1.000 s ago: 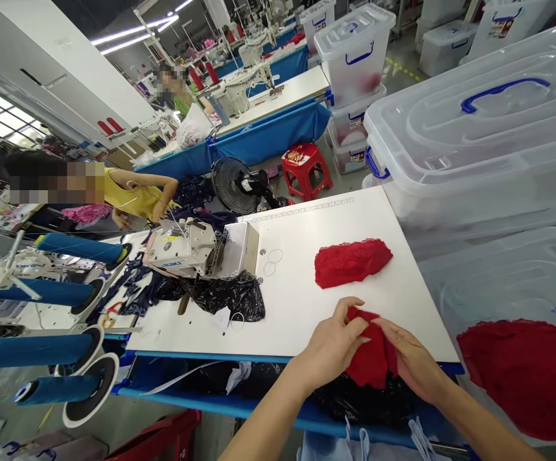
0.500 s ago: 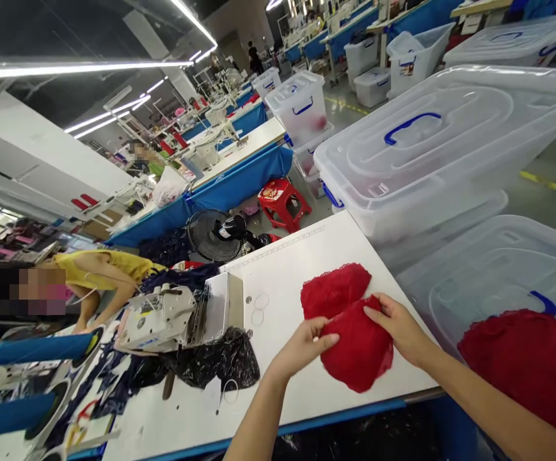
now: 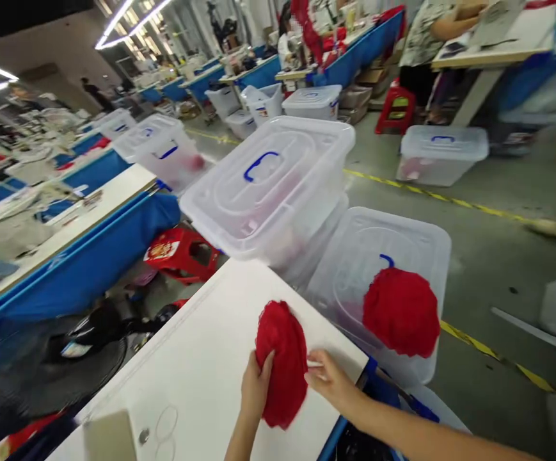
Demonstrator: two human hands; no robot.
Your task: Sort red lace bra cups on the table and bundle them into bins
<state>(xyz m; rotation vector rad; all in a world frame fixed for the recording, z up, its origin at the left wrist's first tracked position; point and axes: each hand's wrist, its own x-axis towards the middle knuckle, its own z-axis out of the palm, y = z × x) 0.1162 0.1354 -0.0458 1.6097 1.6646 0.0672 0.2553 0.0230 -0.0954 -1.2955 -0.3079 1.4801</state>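
A stack of red lace fabric pieces [image 3: 281,358] lies near the right end of the white worktable [image 3: 201,371]. My left hand [image 3: 255,388] rests on the stack's left side with fingers closed over its edge. At the stack's right edge, my right hand [image 3: 326,380] pinches the fabric. Both hands hold the same red lace.
A second pile of red lace [image 3: 401,312] lies on the lid of a clear plastic bin [image 3: 421,243] right of the table. More lidded clear bins [image 3: 268,186] stand stacked behind. A red stool [image 3: 182,253], a floor fan [image 3: 86,346] and blue-skirted tables [image 3: 66,256] are to the left.
The view has swung to the right, away from the sewing machine. The red lace piece I was carrying now sits on the other red piece on the table.
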